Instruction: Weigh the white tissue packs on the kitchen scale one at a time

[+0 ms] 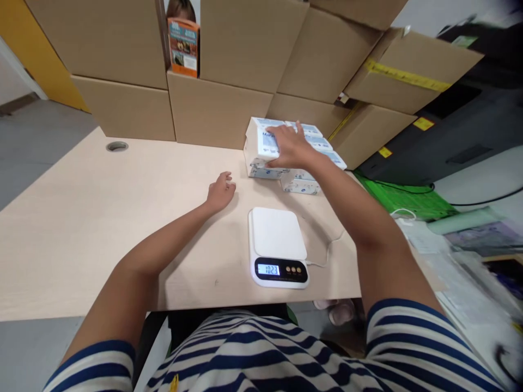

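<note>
A stack of white and blue tissue packs (267, 142) stands at the back of the table, against the cardboard boxes. My right hand (289, 146) reaches over the stack and grips a top pack at its near left, thumb at the lower edge and fingers spread across the top. Partly covered by that hand is the printing on the packs. To the left of the stack, my left hand (221, 191) rests on the table with loosely bent fingers, holding nothing. Nearer to me lies a white digital scale (278, 234) with a bare plate; its lit display seems to read 1023.
Cardboard boxes (220, 111) form a wall along the table's far edge. An orange box (183, 48) shows in a gap, with part of a person's head behind. A white cable (328, 253) runs right from the scale. A round cable hole (117, 146) is at the table's back left.
</note>
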`<control>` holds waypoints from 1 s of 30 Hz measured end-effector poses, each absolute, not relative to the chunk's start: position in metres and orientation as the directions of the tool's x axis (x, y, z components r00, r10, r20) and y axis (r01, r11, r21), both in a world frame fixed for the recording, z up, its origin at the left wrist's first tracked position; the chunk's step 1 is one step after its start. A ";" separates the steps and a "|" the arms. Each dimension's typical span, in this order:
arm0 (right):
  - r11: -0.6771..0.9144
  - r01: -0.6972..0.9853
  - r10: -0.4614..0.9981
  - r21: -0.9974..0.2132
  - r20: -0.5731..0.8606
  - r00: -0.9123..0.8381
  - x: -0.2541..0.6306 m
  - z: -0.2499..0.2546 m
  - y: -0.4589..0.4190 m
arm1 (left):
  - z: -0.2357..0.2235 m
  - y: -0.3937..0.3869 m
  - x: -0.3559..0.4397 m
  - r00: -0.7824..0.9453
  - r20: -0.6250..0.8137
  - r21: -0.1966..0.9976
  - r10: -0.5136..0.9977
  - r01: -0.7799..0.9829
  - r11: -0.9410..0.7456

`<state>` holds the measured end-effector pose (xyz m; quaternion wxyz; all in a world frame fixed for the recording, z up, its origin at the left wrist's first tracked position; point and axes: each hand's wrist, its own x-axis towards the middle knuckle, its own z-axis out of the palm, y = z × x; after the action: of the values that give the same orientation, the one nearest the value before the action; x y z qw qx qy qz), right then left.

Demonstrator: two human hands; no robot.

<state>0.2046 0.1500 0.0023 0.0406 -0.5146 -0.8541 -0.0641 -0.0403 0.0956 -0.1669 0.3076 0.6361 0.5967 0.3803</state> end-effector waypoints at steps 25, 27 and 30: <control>0.673 0.733 0.739 -0.097 0.043 -0.673 0.248 -0.060 -0.031 | -0.195 0.118 -0.052 0.044 0.214 0.869 0.976 0.448 -0.211; 0.695 0.701 0.719 -0.162 0.111 -0.686 0.263 -0.056 -0.030 | -0.199 0.121 -0.053 0.046 0.237 0.870 0.970 0.433 -0.233; 0.667 0.688 0.742 -0.286 0.342 -0.577 0.300 -0.066 -0.023 | -0.206 0.126 -0.056 0.050 0.285 0.874 0.957 0.396 -0.281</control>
<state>0.3001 -0.0231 -0.0664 0.2207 -0.4035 -0.8859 0.0608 -0.0557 0.1261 -0.2058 0.3067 0.6565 0.5153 0.4575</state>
